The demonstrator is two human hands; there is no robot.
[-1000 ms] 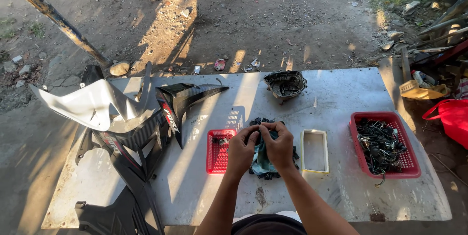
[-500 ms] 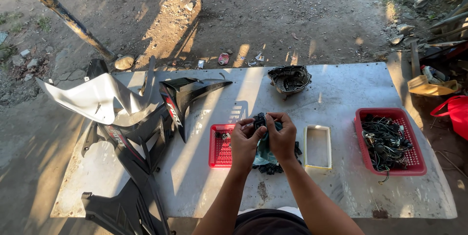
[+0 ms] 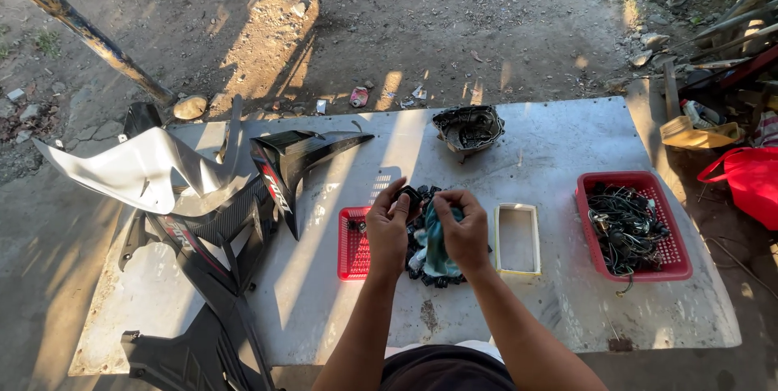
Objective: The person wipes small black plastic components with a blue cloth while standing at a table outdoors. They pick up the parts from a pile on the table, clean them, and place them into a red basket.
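**Hands part slightly over the small black part and the rag**

A second ago both hands were bunched tight together above the table, the rag hidden between them. Now they sit a little apart. The left hand (image 3: pixel 389 225) pinches a small black part (image 3: pixel 409 194) between thumb and fingertips, closed on it and holding it just above the small red basket (image 3: pixel 353 243). The right hand (image 3: pixel 464 233) is closed around a teal rag (image 3: pixel 438 243), which now hangs in plain view between the hands, touching the part's near side. To judge by this, the wiping goes on, with the part turned to a new face rather than set down.

Beneath the hands a heap of similar dark pieces (image 3: pixel 438 277) lies on the grey table (image 3: pixel 559 310). Just beside the right hand is a white rectangular frame (image 3: pixel 517 239); further right, a larger red basket (image 3: pixel 632 225) holds tangled wires. A dark engine cover (image 3: pixel 468 128) lies at the far edge, and motorcycle fairing panels (image 3: pixel 203 196) cover the left end.
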